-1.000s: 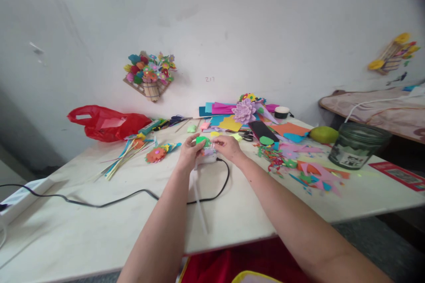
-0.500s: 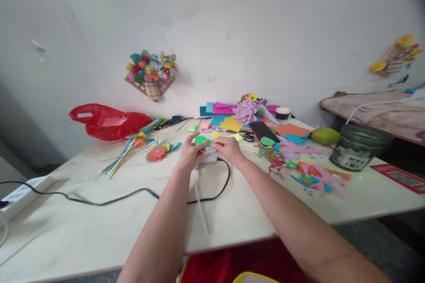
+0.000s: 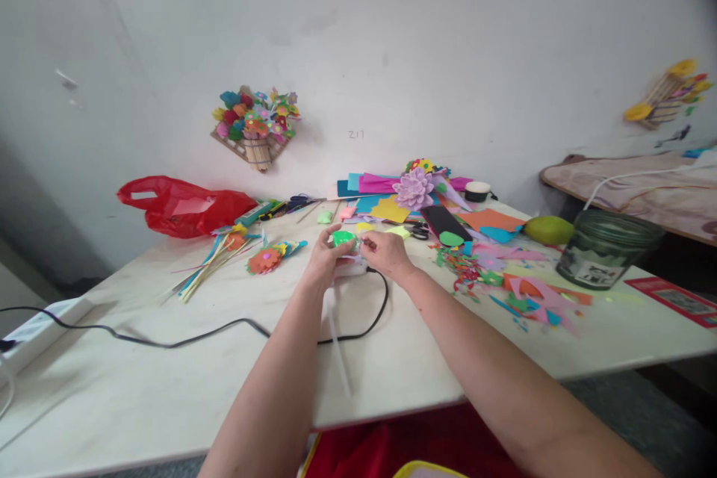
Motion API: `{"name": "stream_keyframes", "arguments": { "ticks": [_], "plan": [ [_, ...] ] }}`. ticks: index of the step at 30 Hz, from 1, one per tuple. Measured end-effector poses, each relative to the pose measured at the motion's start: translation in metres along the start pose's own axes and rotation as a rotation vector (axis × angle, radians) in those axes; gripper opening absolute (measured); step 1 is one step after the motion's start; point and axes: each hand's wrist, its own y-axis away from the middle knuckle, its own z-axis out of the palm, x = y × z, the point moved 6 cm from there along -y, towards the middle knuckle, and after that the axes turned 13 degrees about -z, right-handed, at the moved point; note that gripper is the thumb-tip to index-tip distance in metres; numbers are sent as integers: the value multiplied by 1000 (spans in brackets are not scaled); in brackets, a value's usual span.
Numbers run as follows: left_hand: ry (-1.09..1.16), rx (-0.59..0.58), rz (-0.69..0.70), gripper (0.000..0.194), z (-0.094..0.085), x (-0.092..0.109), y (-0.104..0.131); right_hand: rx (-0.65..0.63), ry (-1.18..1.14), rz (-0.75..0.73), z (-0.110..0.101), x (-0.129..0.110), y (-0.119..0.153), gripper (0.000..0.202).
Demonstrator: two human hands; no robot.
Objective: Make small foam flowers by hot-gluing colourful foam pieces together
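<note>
Over the middle of the table, my left hand (image 3: 325,260) grips a bright green craft piece (image 3: 343,237), which looks like cut foam. My right hand (image 3: 386,252) is pinched close to its right edge; what lies between those fingertips is too small to make out. Beneath both hands is a white glue gun (image 3: 358,269), partly covered by them, with its black cord (image 3: 385,306) leaving on the right. A long translucent glue stick (image 3: 339,351) extends from it toward the table's front edge.
Left of my hands lie an orange foam flower (image 3: 265,261) and a bundle of thin sticks (image 3: 205,269). A red plastic bag (image 3: 184,205) and a power strip (image 3: 45,328) are farther left. To the right are black scissors (image 3: 419,231), foam scraps (image 3: 538,299) and a glass jar (image 3: 605,250).
The green piece has tilted and shifted slightly right and down in my left hand. My right fingers stay pinched beside it, having turned a little.
</note>
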Motion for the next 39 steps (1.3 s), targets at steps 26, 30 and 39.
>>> {"name": "stream_keyframes", "arguments": {
  "ticks": [26, 30, 39],
  "plan": [
    [-43, 162, 151, 55, 6, 18, 8, 77, 90, 50, -17, 13, -4, 16],
    [107, 171, 172, 54, -5, 20, 6, 336, -341, 435, -21, 62, 7, 14],
    [203, 112, 121, 52, -11, 11, -1, 339, -1246, 629, 5, 57, 9, 13]
  ]
}}
